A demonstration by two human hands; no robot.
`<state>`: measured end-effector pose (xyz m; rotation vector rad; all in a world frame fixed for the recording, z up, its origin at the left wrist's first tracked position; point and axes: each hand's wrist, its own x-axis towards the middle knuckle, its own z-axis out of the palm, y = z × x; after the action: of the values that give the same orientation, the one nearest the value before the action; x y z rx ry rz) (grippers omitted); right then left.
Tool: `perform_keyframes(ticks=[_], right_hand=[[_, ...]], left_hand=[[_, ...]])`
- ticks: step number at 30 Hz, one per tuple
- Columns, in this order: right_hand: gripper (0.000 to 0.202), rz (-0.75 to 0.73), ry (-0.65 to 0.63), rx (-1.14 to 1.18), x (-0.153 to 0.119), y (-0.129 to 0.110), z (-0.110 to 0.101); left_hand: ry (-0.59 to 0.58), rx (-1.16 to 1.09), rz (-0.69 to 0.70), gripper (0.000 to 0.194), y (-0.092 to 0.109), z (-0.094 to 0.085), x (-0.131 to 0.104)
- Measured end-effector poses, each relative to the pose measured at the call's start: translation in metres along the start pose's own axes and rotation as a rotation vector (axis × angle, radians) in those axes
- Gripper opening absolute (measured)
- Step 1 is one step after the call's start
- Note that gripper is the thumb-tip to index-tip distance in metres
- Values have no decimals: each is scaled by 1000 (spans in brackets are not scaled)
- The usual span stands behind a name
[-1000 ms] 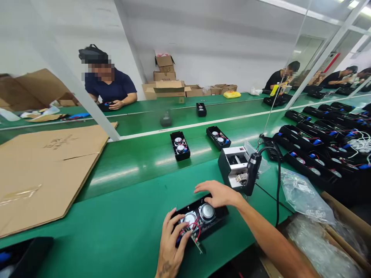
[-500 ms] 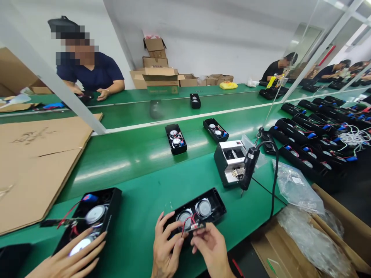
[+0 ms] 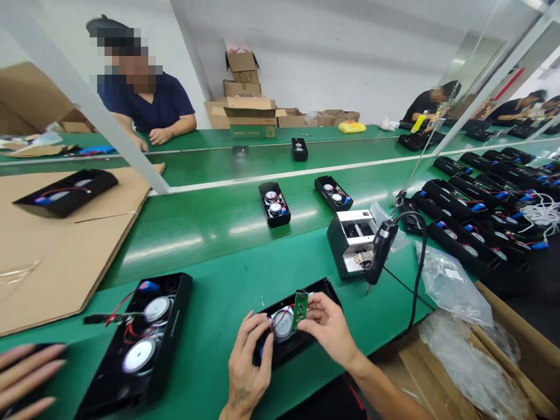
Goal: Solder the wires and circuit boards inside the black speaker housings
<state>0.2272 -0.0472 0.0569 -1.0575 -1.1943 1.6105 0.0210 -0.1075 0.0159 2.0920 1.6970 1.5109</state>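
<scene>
A black speaker housing (image 3: 321, 287) with round silver speakers lies on the green bench below me. My left hand (image 3: 249, 356) is at its left end, thumb and fingers curled around the edge by the left speaker (image 3: 283, 322) and the red wires. My right hand (image 3: 328, 326) pinches a small green circuit board (image 3: 300, 310) by its right side, upright above the housing. The board hides most of the right speaker. A second open housing (image 3: 168, 344) stands to the left, with a board (image 3: 114, 318) on wires across its rim.
A co-worker's hand (image 3: 30, 373) is at the lower left. A screwdriver (image 3: 380, 251) hangs by a silver-black machine (image 3: 352, 245). Cardboard (image 3: 52, 256) covers the left; many housings (image 3: 459, 198) fill the right. Plastic bags (image 3: 455, 280) lie at the right edge.
My right hand has raised and turned the circuit board so its green face shows. The co-worker's hand has left the left housing. Another housing now appears above the cardboard.
</scene>
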Motion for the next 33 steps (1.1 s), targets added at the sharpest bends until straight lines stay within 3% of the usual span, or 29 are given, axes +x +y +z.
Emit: perform_keyframes(ticks=[3,6,9,12,17,22,27,33], right_hand=[[6,-230,-265,-388,10,-22,-28],[23,-509,-532,-862,11,-40,-43],[27,-571,-616,-1271,8,-48,-37],[20,-546,-707,-1475,7,-51,-23],[23,-487,-777,-1519,9,-56,-16],[26,-423,-846,-1402,12,-53,-19],[28,-408,-759,-1329,17,-43,-18],[30,-338,-807,-1265,30,-51,-16]], left_hand=[[-11,49,-58,18,9,-3,7],[-185,101,32,22,19,-13,13],[-345,196,164,26,26,-19,13],[-379,284,223,35,23,-14,8],[-359,279,171,27,12,-2,1],[-415,251,249,24,10,-8,5],[-337,195,222,17,12,-5,1],[-385,213,220,32,8,-6,1]])
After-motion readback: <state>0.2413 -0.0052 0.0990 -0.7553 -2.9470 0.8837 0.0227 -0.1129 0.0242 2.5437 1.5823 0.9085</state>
